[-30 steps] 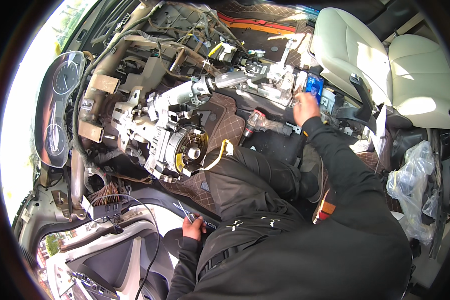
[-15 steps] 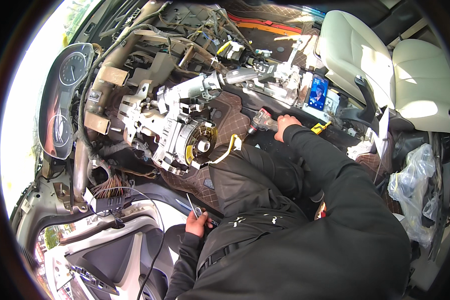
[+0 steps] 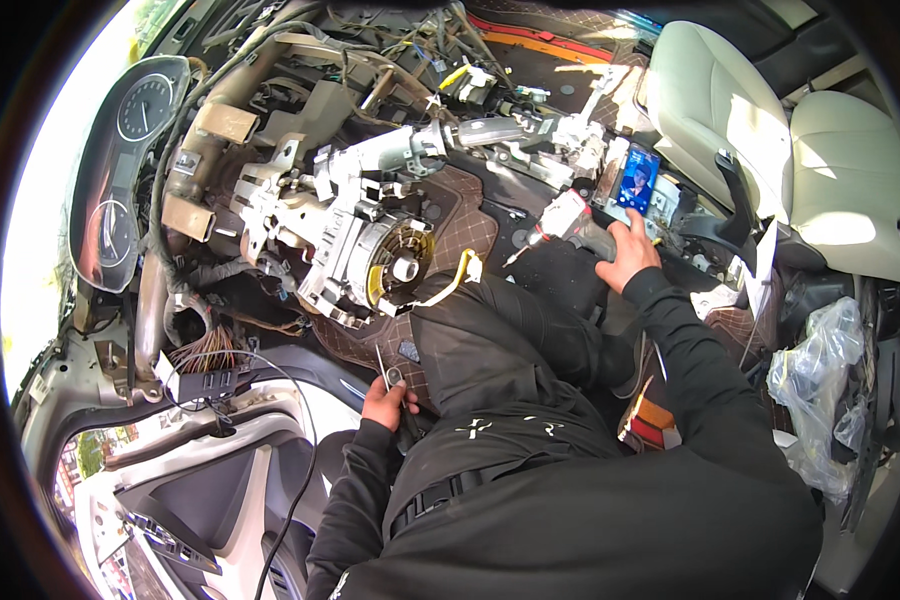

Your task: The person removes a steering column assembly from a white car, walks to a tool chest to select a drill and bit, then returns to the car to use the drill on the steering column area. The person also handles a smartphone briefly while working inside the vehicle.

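At the centre right, my right hand (image 3: pixel 632 254) is closed around the lower grip of a red and white cordless drill (image 3: pixel 568 216). The drill's thin bit points left and down over the dark floor, and my fingertips reach close to the phone (image 3: pixel 637 180). My left hand (image 3: pixel 387 402), low beside my thigh, is closed on a slim metal tool (image 3: pixel 380 362) with a ring-like part; its exact kind is unclear. The bare steering column (image 3: pixel 360 250), with a round yellow and silver part at its end, stands in front of my knee.
A detached instrument cluster (image 3: pixel 130 170) sits far left, by exposed wiring (image 3: pixel 210 350). The open door (image 3: pixel 220 490) is at lower left, with a black cable crossing it. A beige seat (image 3: pixel 720 120) stands at right, with clear plastic wrap (image 3: pixel 820 370) below it.
My right hand and the drill have moved right and slightly up, toward the phone, exposing more of the drill. My left hand has risen slightly, still holding the slim tool.
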The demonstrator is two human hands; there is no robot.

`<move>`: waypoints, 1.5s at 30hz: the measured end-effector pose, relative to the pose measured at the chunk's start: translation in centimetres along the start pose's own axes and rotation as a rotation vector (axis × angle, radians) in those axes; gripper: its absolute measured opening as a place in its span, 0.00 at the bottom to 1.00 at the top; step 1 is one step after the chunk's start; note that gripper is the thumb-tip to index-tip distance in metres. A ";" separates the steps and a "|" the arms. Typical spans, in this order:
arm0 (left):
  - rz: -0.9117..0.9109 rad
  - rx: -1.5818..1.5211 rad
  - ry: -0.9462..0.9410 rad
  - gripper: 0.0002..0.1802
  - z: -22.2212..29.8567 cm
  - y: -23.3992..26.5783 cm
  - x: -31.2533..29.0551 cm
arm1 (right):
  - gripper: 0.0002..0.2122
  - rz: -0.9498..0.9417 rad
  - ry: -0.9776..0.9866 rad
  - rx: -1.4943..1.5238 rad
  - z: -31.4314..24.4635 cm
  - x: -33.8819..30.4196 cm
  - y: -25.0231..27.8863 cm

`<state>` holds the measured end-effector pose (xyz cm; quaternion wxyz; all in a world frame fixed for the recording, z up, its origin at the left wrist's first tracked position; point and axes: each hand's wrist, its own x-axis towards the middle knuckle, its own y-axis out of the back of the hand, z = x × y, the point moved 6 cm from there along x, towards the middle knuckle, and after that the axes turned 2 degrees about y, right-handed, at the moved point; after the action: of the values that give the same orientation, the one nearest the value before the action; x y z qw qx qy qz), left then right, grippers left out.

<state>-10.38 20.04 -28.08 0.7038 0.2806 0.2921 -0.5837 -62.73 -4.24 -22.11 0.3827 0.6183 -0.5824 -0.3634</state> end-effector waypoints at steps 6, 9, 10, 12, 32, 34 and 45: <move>0.031 -0.048 0.048 0.08 -1.9 1.0 -0.5 | 0.32 -0.227 -0.083 -0.043 3.5 3.6 2.5; 0.075 -0.088 0.077 0.08 -2.6 1.6 -0.9 | 0.33 -0.267 -0.091 -0.052 4.5 4.1 1.8; 0.083 -0.098 0.088 0.08 -2.7 1.8 -1.0 | 0.34 -0.273 -0.092 -0.051 4.8 4.1 1.5; 0.067 -0.111 0.071 0.07 -2.7 1.8 -1.2 | 0.34 -0.261 -0.090 -0.024 5.3 4.0 1.1; 0.077 -0.123 0.075 0.07 -1.9 0.9 -1.6 | 0.35 -0.254 -0.106 0.040 7.4 4.0 -0.2; 0.088 -0.125 0.091 0.07 -2.1 1.0 -1.6 | 0.35 -0.249 -0.104 0.016 7.4 4.0 -0.2; 0.075 -0.115 0.067 0.07 -2.2 1.5 -1.7 | 0.33 -0.184 -0.077 0.030 5.2 1.7 1.2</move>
<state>-9.37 23.03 -28.21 0.7298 0.2697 0.3381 -0.5294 -67.82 -6.20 -23.39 0.3156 0.6604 -0.5427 -0.4120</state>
